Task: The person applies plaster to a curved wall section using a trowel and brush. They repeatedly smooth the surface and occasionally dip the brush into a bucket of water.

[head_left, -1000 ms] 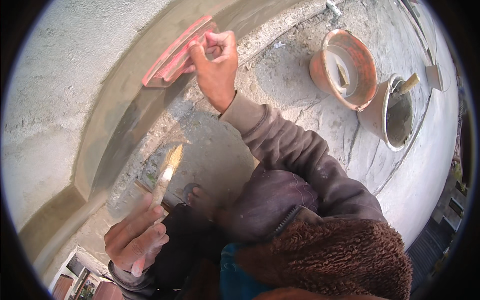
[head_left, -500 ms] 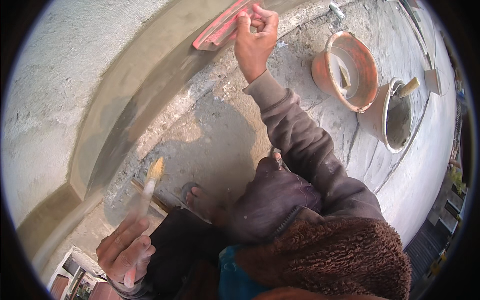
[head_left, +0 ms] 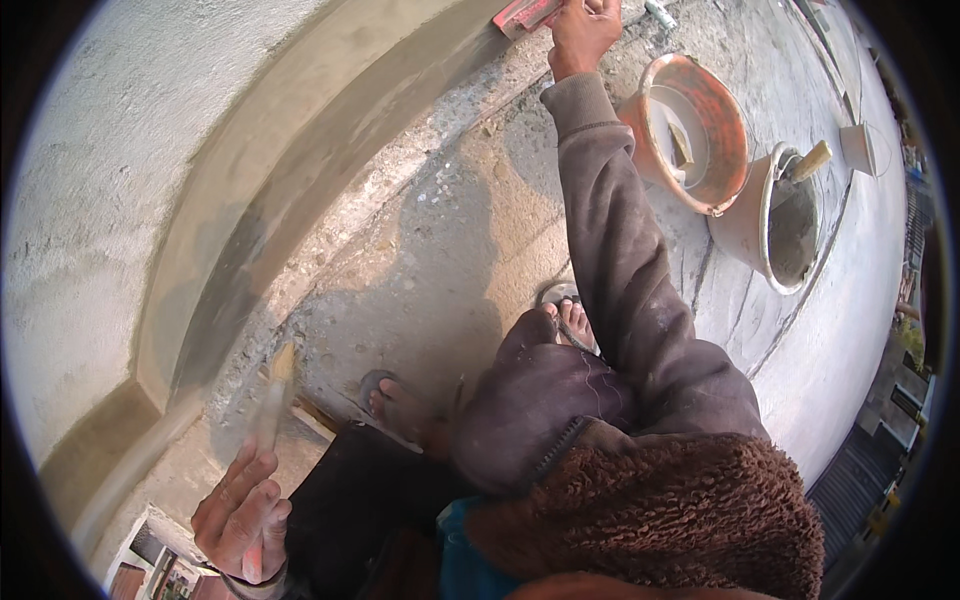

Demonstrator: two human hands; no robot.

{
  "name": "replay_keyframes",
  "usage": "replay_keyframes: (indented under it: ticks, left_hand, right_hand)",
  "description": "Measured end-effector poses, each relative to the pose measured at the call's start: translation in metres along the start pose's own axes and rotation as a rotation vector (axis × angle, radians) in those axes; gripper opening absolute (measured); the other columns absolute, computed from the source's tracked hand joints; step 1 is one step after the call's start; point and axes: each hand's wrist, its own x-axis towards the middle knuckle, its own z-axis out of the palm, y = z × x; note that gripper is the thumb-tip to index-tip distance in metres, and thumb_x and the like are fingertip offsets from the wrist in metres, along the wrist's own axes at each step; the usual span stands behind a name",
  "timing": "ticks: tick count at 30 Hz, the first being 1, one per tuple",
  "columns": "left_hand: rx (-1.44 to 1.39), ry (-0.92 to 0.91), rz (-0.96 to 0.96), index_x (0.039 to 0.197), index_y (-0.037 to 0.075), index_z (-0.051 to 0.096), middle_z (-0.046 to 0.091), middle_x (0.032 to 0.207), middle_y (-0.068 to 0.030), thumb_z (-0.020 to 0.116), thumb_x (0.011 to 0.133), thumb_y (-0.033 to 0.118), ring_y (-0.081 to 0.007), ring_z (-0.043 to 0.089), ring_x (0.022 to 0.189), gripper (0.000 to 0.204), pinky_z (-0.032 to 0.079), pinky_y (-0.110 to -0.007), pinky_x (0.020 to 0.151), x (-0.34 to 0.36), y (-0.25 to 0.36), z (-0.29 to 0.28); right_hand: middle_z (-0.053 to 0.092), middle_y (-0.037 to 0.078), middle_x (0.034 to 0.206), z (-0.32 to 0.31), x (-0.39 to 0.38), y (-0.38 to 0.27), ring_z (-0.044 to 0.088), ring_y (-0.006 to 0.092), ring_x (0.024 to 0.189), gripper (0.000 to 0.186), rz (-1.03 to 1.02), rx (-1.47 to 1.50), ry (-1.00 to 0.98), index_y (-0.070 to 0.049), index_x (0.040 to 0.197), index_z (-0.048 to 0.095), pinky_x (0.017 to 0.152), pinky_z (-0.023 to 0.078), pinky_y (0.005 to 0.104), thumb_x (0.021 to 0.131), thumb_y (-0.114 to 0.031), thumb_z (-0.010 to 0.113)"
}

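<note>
My left hand (head_left: 243,518) is closed around a paintbrush (head_left: 271,382) with pale bristles, held low at the left and slightly blurred. My right hand (head_left: 584,32), at the top with my arm stretched out, grips a red plastic float (head_left: 518,14) against a curved band of smooth, damp-looking grey render (head_left: 370,62) along the foot of a rough pale wall (head_left: 110,180). Only part of the float shows at the picture's upper edge.
An orange bucket (head_left: 729,125) holds pale liquid and a tool; beside it stands a bucket of grey mix (head_left: 740,238) with a handled tool. A smaller pail (head_left: 857,149) is farther right. My sandalled feet (head_left: 573,322) are on rough concrete (head_left: 400,280).
My right hand and the float have moved up and to the right along the band, out to the top edge. My left hand with the brush has shifted a little down and left.
</note>
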Motion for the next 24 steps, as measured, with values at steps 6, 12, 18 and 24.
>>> replay_keyframes:
  ticks: [6,12,18,24]
  left_hand:
    - [0.054,0.092,0.064,0.126,0.005,0.065,0.069,0.125,-0.0275,0.062,0.104,0.018,-0.0544,0.063,0.12,0.026,0.052,-0.061,0.102,0.011,-0.004,0.002]
    - [0.028,0.121,0.255,0.121,0.005,0.068,0.07,0.122,-0.0255,0.061,0.105,0.025,-0.0546,0.063,0.121,0.026,0.054,-0.06,0.1,0.042,-0.008,0.022]
    - [0.051,-0.191,0.466,0.117,0.013,0.074,0.075,0.117,-0.0143,0.066,0.097,0.027,-0.0367,0.072,0.114,0.026,0.062,-0.037,0.086,0.057,0.016,0.032]
    - [0.036,-0.209,0.497,0.12,0.012,0.073,0.075,0.115,-0.0138,0.056,0.101,0.031,-0.0363,0.072,0.113,0.032,0.062,-0.037,0.086,0.055,0.012,0.024]
  right_hand:
    - [0.051,0.012,0.116,0.027,-0.207,-0.064,0.061,0.0189,0.094,0.035,-0.27,-0.126,-0.526,-0.004,0.12,0.06,0.075,0.06,0.0308,0.089,-0.004,0.077]
    - [0.055,0.01,0.123,-0.024,-0.255,-0.146,0.062,0.0174,0.108,0.035,0.411,0.51,-1.048,-0.007,0.123,0.059,0.082,0.054,0.032,0.092,-0.009,0.075]
    - [0.074,0.006,0.1,-0.043,-0.059,-0.158,0.068,0.01,0.08,0.03,-0.177,-0.319,-0.647,-0.009,0.117,0.076,0.067,0.057,0.0274,0.088,-0.013,0.079]
    - [0.073,0.005,0.078,-0.027,-0.002,-0.162,0.071,0.0151,0.066,0.02,-0.505,-0.972,-0.721,-0.02,0.103,0.084,0.059,0.056,0.031,0.087,-0.032,0.079]
